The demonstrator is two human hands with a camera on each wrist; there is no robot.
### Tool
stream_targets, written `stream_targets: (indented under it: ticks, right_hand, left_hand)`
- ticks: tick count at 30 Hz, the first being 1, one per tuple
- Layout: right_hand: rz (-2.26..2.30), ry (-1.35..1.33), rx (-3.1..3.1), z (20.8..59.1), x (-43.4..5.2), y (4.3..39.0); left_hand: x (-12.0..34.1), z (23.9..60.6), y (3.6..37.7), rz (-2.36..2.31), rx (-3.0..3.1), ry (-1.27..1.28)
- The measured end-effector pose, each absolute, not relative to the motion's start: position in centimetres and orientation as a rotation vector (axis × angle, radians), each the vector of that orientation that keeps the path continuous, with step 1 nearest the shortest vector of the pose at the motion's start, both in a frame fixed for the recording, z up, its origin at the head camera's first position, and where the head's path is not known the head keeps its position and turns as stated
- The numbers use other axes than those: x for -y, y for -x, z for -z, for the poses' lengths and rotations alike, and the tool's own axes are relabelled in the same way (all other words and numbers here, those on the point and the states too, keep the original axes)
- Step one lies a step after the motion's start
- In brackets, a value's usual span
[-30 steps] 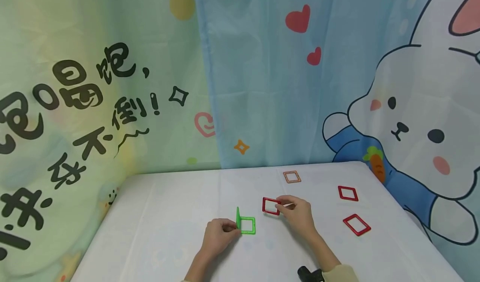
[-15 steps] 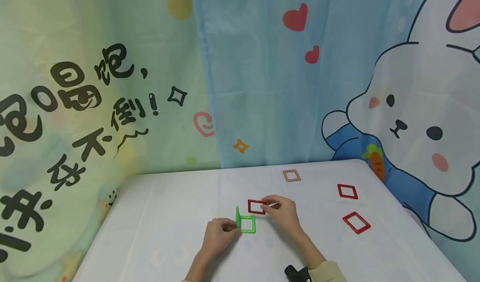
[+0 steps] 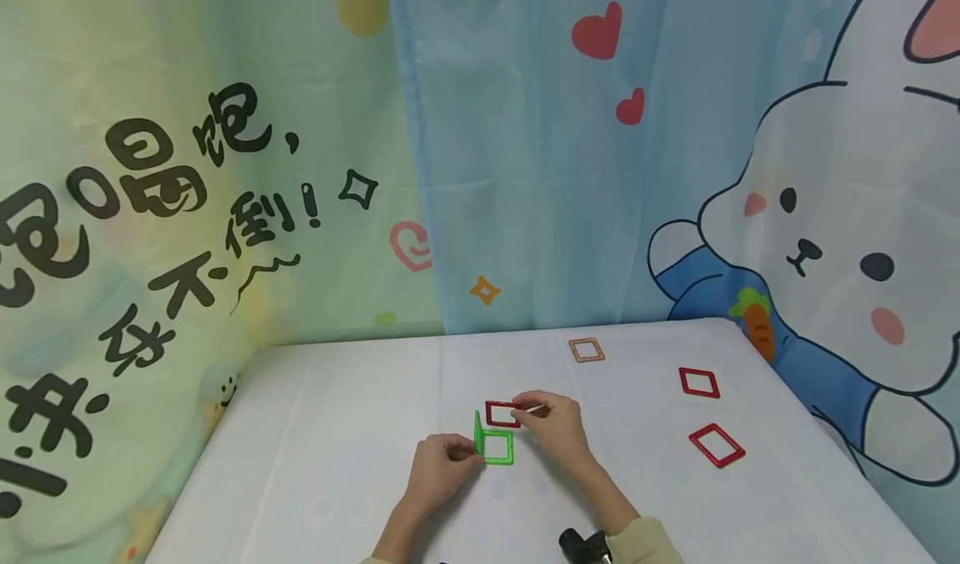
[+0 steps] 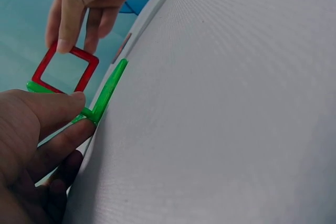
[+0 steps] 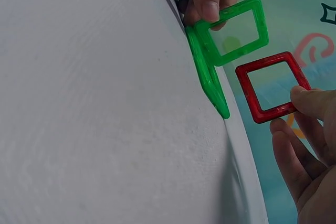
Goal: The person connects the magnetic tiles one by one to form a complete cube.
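Note:
Two green square frames stand joined in an L on the white table [image 3: 337, 431]: one lies flat [image 3: 497, 447], the other stands upright [image 3: 477, 432] at its left edge. My left hand [image 3: 467, 456] pinches the upright green frame [image 5: 233, 30] at its lower corner. My right hand [image 3: 525, 407] pinches a red square frame [image 3: 501, 414] by its right side and holds it just behind the flat green frame [image 5: 207, 77], tilted and slightly above the table. In the left wrist view the red frame [image 4: 65, 69] hangs close to the green edge [image 4: 107, 93].
Two more red square frames [image 3: 699, 382] [image 3: 716, 446] lie flat on the right of the table, and an orange one [image 3: 586, 350] lies near the back edge. Printed curtains hang close behind and to the left. A black wrist camera [image 3: 581, 543] shows at my right sleeve.
My right hand has carried the red frame leftward, from well right of the green pair to just behind the flat green frame. The left hand has kept its hold.

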State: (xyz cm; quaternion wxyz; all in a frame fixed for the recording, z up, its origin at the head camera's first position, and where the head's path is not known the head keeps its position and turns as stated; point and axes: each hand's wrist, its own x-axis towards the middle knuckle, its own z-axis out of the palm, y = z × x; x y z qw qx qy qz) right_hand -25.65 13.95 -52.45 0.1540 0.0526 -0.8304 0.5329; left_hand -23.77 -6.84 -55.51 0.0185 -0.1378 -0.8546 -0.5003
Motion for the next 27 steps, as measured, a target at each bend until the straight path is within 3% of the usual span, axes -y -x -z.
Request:
stream_targets:
  ticks: [27]
  right_hand:
    - [-1.544,-0.178,2.395,52.84,-13.37,25.52]
  left_hand:
    - [6.68,55.31,23.72,1.563,2.646,0.408]
